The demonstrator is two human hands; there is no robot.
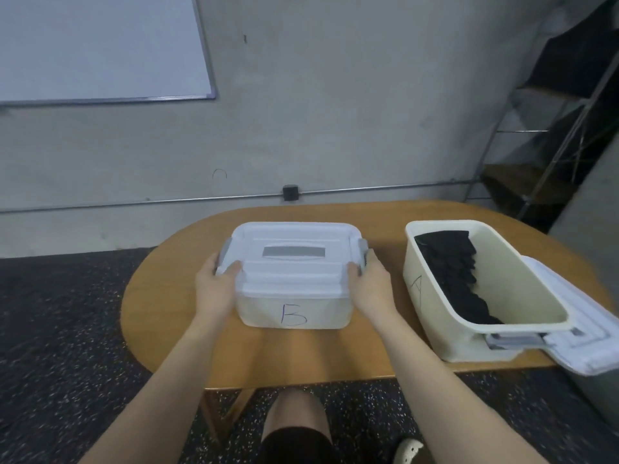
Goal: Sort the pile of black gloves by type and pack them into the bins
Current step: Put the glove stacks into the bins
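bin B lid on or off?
On. The lid covers bin B; both hands grip its ends. Latched or not: cannot tell.

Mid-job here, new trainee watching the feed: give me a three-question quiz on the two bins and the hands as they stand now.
1. True or false: bin B has its lid on.
2. Which bin shows the black gloves? (a) bin A (b) bin B (c) neither
3. Fill in: the left hand and right hand grip bin B at its ____ corners.

Key
1. True.
2. (a); it is open, and a second lid leans beside it.
3. Near; thumbs rest on the lid, fingers wrap the side latches.
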